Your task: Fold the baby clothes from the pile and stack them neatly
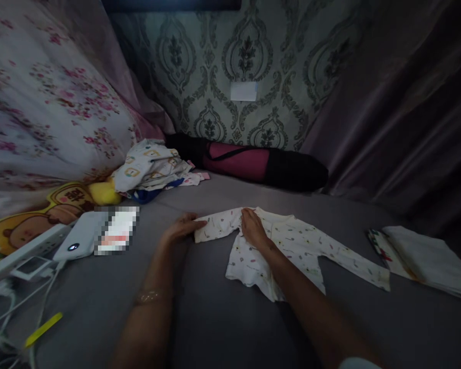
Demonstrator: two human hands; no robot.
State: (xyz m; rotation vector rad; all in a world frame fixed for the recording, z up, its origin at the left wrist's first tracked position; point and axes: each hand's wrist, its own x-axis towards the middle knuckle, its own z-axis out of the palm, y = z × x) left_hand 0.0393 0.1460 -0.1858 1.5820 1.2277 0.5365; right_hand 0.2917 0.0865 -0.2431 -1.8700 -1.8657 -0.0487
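Note:
A small white long-sleeved shirt (pixel 292 241) with a scattered little print lies spread on the grey bed sheet (pixel 215 318), its collar facing away from me. Its left-side sleeve stretches out toward my left hand (pixel 184 227), which pinches the cuff. My right hand (pixel 253 226) grips the same sleeve's shoulder end, fingers together over the fabric. On the right the other sleeve lies straight and slants toward me. My right forearm crosses over the shirt's body and hides part of it.
A pile of clothes (pixel 149 166) sits back left, beside a black and maroon long bag (pixel 238 161) along the wall. Folded cloths (pixel 430 261) lie right. At left are a power strip (pixel 34 251), a white power bank (pixel 80 236), cables, a yellow strip (pixel 44 329) and a yellow cushion (pixel 38 220).

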